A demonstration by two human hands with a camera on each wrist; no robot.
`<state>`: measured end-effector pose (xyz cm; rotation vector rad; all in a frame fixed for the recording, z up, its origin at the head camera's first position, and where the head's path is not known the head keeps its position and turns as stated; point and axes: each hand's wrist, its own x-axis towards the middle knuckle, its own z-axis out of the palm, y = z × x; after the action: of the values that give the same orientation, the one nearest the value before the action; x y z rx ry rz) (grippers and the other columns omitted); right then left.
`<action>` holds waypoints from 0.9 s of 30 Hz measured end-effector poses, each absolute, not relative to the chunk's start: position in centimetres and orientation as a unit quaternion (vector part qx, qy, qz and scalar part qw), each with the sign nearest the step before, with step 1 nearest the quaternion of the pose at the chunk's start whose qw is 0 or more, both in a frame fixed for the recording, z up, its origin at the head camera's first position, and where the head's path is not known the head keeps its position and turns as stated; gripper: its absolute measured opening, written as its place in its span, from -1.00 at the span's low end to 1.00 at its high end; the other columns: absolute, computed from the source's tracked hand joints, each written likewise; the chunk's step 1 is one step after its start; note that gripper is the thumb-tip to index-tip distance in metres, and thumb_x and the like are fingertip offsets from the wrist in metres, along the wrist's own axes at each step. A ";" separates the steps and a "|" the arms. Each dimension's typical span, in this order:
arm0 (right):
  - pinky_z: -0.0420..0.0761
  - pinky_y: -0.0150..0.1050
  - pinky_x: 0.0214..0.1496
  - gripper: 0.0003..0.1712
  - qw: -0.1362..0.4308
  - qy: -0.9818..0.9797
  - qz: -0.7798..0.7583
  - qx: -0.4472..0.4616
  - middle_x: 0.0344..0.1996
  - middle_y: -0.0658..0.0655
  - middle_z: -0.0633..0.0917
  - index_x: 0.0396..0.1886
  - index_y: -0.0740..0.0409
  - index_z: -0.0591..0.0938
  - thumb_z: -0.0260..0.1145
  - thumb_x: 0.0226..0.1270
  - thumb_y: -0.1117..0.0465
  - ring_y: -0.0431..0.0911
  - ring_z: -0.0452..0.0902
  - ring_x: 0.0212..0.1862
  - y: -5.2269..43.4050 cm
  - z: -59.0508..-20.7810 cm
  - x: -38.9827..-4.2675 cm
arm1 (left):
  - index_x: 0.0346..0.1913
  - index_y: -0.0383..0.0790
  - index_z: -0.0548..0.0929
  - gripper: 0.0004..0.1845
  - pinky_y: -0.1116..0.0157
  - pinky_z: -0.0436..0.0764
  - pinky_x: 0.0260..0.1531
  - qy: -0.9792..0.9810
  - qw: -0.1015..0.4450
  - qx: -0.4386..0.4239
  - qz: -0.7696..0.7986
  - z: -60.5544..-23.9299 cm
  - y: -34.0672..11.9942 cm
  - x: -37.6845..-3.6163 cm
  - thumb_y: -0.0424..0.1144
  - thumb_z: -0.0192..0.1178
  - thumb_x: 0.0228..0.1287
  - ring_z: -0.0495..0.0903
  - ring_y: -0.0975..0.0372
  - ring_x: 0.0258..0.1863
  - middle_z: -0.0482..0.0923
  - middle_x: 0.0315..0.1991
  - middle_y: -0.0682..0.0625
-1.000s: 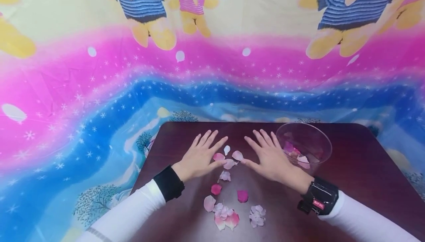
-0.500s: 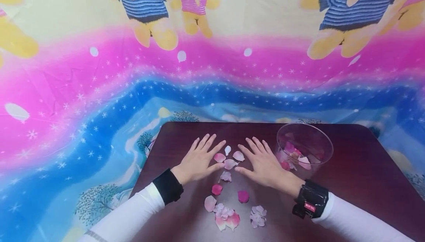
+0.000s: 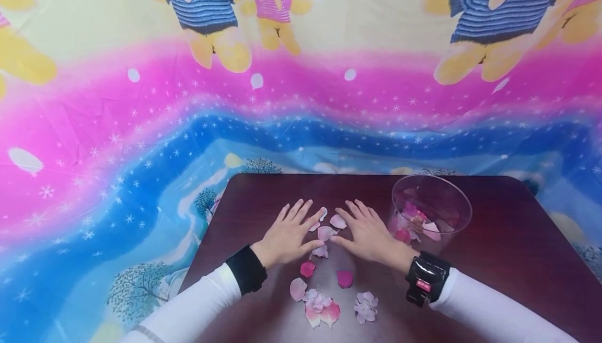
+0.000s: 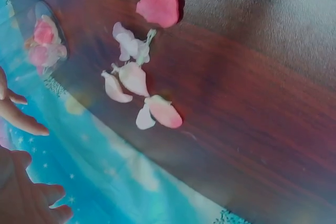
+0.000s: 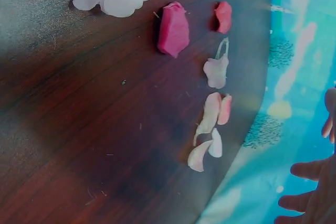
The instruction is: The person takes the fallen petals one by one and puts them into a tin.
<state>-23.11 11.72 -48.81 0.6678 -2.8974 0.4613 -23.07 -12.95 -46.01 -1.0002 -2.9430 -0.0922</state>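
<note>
Both hands have slid inward since a second ago, so the left hand [image 3: 288,233] and right hand [image 3: 368,234] now lie flat with fingers straight on the dark table [image 3: 508,238], closing on the pale petals [image 3: 329,228] between them, clear bowl [image 3: 431,212] just beyond the right hand.

The desk [image 3: 508,238] is dark reddish-brown with a wood grain. Between the fingers [image 3: 301,211] of the two hands lie pale pink and whitish petals [image 3: 329,227]; nearer the wrists lie two deep pink petals [image 3: 325,274] and pale lilac-white clusters [image 3: 365,305]. Beside the right hand's fingers [image 3: 359,210], the clear bowl [image 3: 451,196] holds pink and white petals. The backdrop cloth [image 3: 141,123] carries magenta and blue waves dotted with white snowflakes, above them yellow bears in blue-striped shirts. Sleeves [image 3: 188,301] are white with a black cuff.
</note>
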 end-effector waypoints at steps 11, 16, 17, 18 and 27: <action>0.43 0.29 0.37 -0.22 0.047 -0.969 0.119 0.209 0.38 0.31 0.51 0.41 0.11 0.49 0.35 0.31 -0.18 0.29 0.36 0.44 10.5 -50.8 -25.8 | 0.61 0.10 0.14 -0.22 -0.20 0.09 0.54 -0.949 -0.001 -0.314 -0.031 -47.7 -12.1 -24.2 0.34 -0.08 0.45 0.03 -0.09 0.63 0.08 0.62 -0.15; 0.60 0.20 0.16 -0.41 0.062 -0.974 0.117 0.182 0.14 0.26 0.68 0.27 0.15 0.59 0.35 0.35 -0.05 0.22 0.58 0.19 10.3 -52.3 -27.7 | 0.61 0.16 0.13 -0.23 -0.19 0.10 0.54 -0.949 -0.011 -0.315 -0.027 -48.6 -11.7 -24.6 0.36 -0.09 0.45 0.04 -0.08 0.63 0.09 0.62 -0.15; 0.62 0.18 0.11 -0.45 0.064 -0.975 0.116 0.176 0.08 0.25 0.71 0.24 0.15 0.60 0.34 0.36 -0.03 0.21 0.61 0.13 10.2 -52.7 -28.1 | 0.61 0.17 0.12 -0.23 -0.18 0.10 0.54 -0.949 -0.012 -0.315 -0.025 -48.7 -11.7 -24.6 0.36 -0.09 0.45 0.04 -0.08 0.63 0.09 0.62 -0.14; 0.63 0.18 0.07 -0.49 0.064 -0.976 0.119 0.171 0.04 0.25 0.72 0.21 0.16 0.62 0.33 0.38 -0.02 0.21 0.63 0.08 10.1 -52.9 -28.4 | 0.61 0.18 0.11 -0.23 -0.18 0.10 0.55 -0.949 -0.015 -0.316 -0.022 -48.8 -11.6 -24.6 0.36 -0.09 0.45 0.03 -0.08 0.63 0.08 0.63 -0.14; 0.67 0.15 -0.12 -0.69 0.035 -0.982 0.107 0.154 -0.21 0.25 0.74 -0.08 0.19 0.68 0.31 0.41 0.04 0.20 0.67 -0.15 9.1 -54.8 -30.1 | 0.62 0.19 0.10 -0.23 -0.16 0.09 0.55 -0.944 -0.037 -0.328 -0.015 -49.3 -10.7 -24.1 0.37 -0.11 0.46 0.01 -0.06 0.64 0.03 0.64 -0.12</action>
<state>-30.08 9.15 -54.85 0.4739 -3.0168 0.3302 -24.08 -10.69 -49.34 -1.0559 -3.0361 -0.0488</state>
